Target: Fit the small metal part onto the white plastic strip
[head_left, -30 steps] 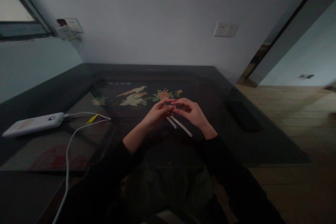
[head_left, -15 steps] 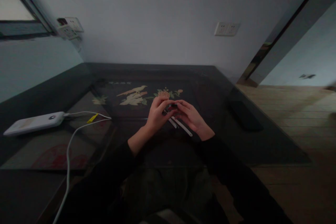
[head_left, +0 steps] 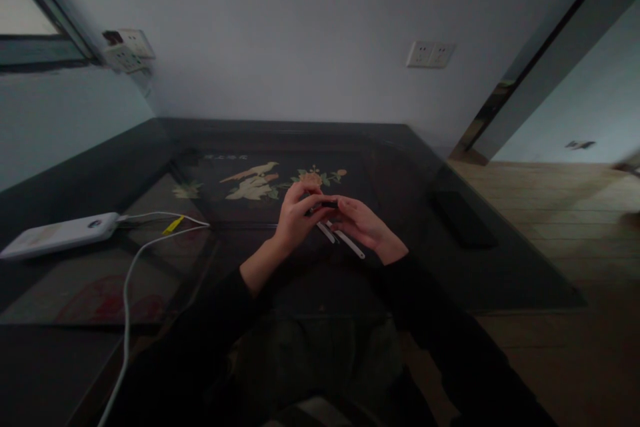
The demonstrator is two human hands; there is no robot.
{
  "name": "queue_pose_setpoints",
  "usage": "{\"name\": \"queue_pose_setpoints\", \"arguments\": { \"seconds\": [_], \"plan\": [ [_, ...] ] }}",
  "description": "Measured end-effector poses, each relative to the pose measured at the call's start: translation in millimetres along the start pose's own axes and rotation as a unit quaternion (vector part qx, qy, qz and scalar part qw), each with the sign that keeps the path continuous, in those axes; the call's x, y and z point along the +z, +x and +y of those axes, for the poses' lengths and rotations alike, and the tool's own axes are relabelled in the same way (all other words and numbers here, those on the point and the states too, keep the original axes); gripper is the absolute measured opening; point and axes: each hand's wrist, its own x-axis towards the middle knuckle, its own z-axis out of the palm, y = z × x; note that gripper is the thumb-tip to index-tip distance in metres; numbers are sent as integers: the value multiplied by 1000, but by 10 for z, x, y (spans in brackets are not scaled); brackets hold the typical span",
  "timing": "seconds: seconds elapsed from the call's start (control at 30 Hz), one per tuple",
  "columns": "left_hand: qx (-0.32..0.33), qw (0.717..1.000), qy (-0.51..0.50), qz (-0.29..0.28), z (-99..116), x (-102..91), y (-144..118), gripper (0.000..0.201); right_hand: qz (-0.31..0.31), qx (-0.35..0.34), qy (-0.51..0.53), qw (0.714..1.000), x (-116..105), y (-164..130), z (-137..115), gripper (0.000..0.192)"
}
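Note:
My left hand [head_left: 296, 217] and my right hand [head_left: 367, 227] meet over the middle of the dark table. Between their fingertips is a small dark object [head_left: 329, 204], mostly covered, so its kind does not show. The left thumb and fingers pinch it from one side, and the right fingers close on it from the other. Beneath the hands lie thin pale strips [head_left: 350, 243], one longer with a small hole at its near end, and a shorter one [head_left: 326, 232] beside it. Their far ends are hidden by the hands.
A white power bank [head_left: 63, 235] lies at the left, with a white cable [head_left: 127, 293] bearing a yellow tag [head_left: 173, 225] running off the near edge. To the right rests a black phone-like slab [head_left: 463, 220]. The glossy tabletop [head_left: 310, 287] meets a wall with sockets [head_left: 431, 54].
Both hands stay together in nearly the same spot, with small finger shifts around the dark object. The whole view has drifted slightly.

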Motion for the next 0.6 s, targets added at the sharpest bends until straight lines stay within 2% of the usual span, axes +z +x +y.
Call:
{"name": "queue_pose_setpoints", "arguments": {
  "seconds": [0.23,0.33,0.4,0.47,0.5,0.53,0.6],
  "plan": [
    [-1,1000,1,-10,10,11,-7,19,-6,4,-14,1000,-45,15,43,38],
    [-44,999,-6,-5,28,16,-5,33,37,-26,-22,999,-102,24,-26,37],
    [-70,997,-7,-20,52,37,-16,29,83,-56,-25,995,-163,28,-96,37],
    [-62,994,2,-95,94,83,-48,16,125,-83,-26,988,-218,29,-158,38],
    [-45,987,10,-155,120,116,-73,13,139,-95,-25,985,-235,28,-178,39],
    [-19,975,18,-219,148,153,-102,13,147,-104,-25,983,-243,27,-190,39],
    [9,953,40,-301,202,230,-164,15,150,-112,-23,982,-234,25,-190,39]
  ]
}}
